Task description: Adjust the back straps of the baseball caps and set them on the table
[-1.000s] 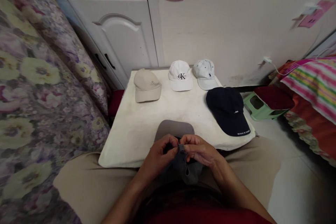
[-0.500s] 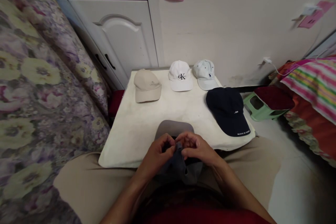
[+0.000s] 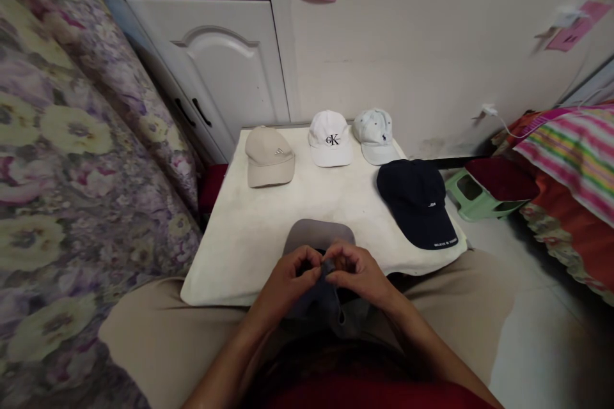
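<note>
The left hand point(image 3: 291, 273) comes up from the lower left, its forearm slanting inward and its back turned partly upward; the thumb and index finger curl toward each other in a rounded arch and pinch the dark strap point(image 3: 328, 266) of the gray cap point(image 3: 318, 234), the other fingers folded underneath, where I cannot tell how they lie. The right hand point(image 3: 359, 272) mirrors it from the lower right, wrist bent inward, knuckles raised; its thumb and index finger close on the same strap from the other side, while the remaining fingers curl behind, partly hidden; the fingertips of the two hands nearly meet, and whether they touch is too small to tell. The gray cap lies at the near edge of the cloth-covered table point(image 3: 240, 236), its brim pointing away from the person and resting on the cloth, its crown hanging down below the hands, over the lap between two knees in tan trousers point(image 3: 158, 339); a small dark opening shows in the fabric beneath the right hand. Beyond it, along the far side of the table, sit a beige cap point(image 3: 269, 158) at the left, a white cap point(image 3: 330, 139) with black letters near the middle and a pale blue cap point(image 3: 374, 137) just beside it; the navy cap point(image 3: 417, 203) rests at the right, its brim pointing toward the near right corner.
</note>
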Demonstrator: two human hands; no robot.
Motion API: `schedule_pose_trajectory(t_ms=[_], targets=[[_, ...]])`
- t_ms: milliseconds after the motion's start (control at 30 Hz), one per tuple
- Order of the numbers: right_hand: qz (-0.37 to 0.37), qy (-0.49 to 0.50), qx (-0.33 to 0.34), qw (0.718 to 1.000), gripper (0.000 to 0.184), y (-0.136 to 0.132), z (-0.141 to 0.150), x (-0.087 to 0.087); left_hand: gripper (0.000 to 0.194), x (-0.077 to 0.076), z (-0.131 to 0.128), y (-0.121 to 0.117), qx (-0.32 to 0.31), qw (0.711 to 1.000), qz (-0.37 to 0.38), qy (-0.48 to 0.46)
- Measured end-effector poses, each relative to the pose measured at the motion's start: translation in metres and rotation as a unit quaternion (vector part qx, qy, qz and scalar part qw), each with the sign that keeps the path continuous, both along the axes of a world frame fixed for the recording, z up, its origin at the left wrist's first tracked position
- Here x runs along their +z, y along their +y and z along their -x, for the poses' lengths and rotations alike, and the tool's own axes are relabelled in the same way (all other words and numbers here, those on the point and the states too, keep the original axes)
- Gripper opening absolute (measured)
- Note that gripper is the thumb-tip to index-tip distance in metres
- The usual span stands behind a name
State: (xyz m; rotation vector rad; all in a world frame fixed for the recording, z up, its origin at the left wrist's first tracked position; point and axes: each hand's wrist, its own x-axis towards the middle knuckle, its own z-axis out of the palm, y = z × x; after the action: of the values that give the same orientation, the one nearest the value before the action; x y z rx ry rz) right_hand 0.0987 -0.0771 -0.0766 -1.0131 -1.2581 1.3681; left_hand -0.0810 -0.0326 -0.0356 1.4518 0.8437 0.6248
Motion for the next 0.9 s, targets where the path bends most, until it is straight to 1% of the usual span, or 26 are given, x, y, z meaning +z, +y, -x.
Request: schedule_pose_trajectory(t_ms=[267,533,700,800,900], targets=[[0.020,0.040,0.016,0.999,0.022,0.0008,0.0002,-0.0089,0.024,0.0028,0.0033,0.0006,-0.016,0.996,0.077,-0.030],[0.027,0.074,0.032,0.996,0.022,0.0003,0.0013,-0.0058,0.028,-0.0024,0.0069,0.0020,-0.026,0.987,0.148,-0.055],[0.022,0.064,0.027,0.997,0.023,-0.0001,0.0011,-0.0066,0.026,-0.0047,0.0094,0.0027,-0.033,0.984,0.158,-0.077],[0.022,0.056,0.029,0.998,0.022,-0.0005,0.0008,-0.0065,0.026,-0.0057,0.0095,0.0030,-0.033,0.986,0.144,-0.078],[0.011,0.036,0.028,0.999,0.019,-0.0012,-0.0001,-0.0027,0.024,-0.0042,0.0093,0.0024,-0.030,0.990,0.125,-0.065]])
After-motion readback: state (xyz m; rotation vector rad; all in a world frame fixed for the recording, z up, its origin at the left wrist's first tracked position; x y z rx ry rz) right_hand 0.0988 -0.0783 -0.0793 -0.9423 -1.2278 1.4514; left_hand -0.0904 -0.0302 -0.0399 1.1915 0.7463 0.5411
